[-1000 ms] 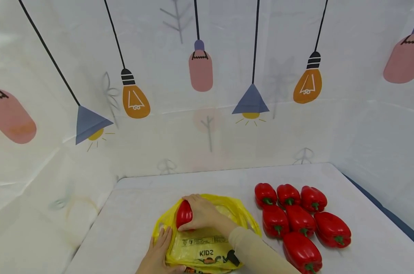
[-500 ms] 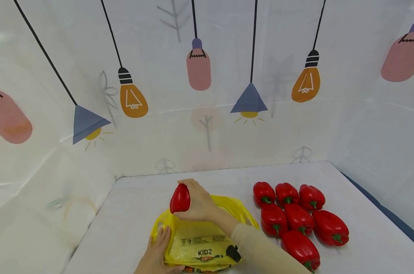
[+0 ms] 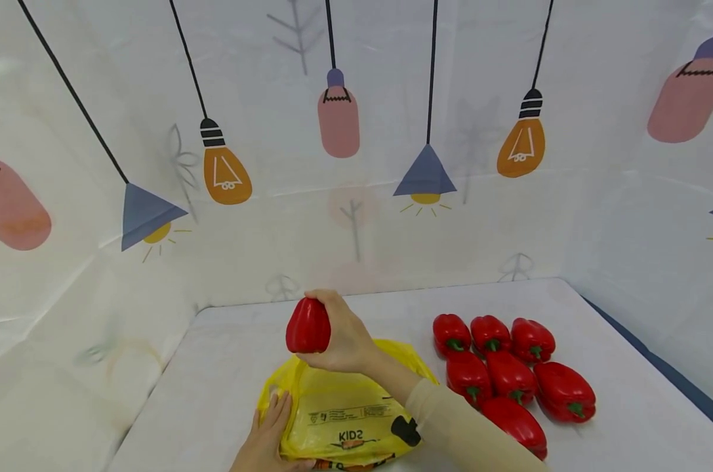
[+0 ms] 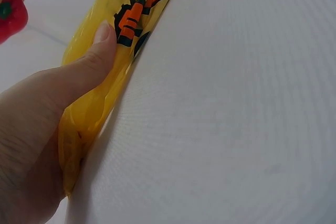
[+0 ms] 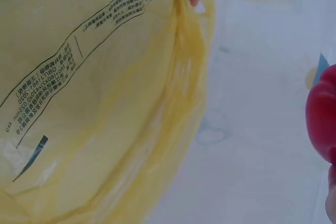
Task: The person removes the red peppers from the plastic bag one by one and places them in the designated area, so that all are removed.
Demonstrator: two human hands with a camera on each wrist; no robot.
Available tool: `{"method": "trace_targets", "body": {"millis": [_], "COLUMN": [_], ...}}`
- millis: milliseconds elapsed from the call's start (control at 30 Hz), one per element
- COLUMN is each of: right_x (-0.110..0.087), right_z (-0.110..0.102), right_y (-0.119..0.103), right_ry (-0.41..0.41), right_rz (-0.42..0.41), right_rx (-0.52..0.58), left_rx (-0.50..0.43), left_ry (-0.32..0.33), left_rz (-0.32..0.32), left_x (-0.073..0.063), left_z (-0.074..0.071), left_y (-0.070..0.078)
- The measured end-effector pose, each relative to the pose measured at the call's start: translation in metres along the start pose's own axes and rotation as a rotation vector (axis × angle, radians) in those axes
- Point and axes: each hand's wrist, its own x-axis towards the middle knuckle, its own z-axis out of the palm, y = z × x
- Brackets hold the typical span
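My right hand [image 3: 346, 337] grips a red bell pepper [image 3: 309, 326], raised over the back left of a yellow plastic bag [image 3: 338, 400]. Its green stem end faces down in the left wrist view, where the bell pepper [image 4: 13, 17] hangs at the top left. At the right edge of the right wrist view, a fingertip [image 5: 331, 205] touches the same pepper. My left hand [image 3: 267, 436] rests against the bag's left side, fingers straight and spread over its edge. Along the bag's printed near side lies the left thumb [image 4: 86, 69]; the other left fingers are hidden there.
Several more red bell peppers [image 3: 509, 373] lie grouped to the right of the bag, stems mostly toward me. Everything sits on a white table [image 3: 226, 354]. A pale sheet printed with lamps [image 3: 273, 242] hangs behind the table and along both sides.
My right hand has lifted the bell pepper out of the bag's opening, up and slightly left. The left hand stays at the bag's left side. The grouped peppers have not moved.
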Motion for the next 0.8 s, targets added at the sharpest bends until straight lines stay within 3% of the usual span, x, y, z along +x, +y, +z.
{"method": "trace_targets", "body": {"millis": [433,800], "right_x": [0.004,0.000], "right_z": [-0.018,-0.040], "right_y": [-0.010,-0.012], "right_ry": [0.007,0.003], "right_rz": [-0.054,-0.088], "right_rx": [-0.019,-0.071], "left_rx": [-0.004,-0.009], "left_ry": [-0.015,-0.027], "left_rz": [-0.022,0.005], "left_x": [0.001,0.001], "left_z": [0.000,0.000], "left_y": [-0.001,-0.001]}}
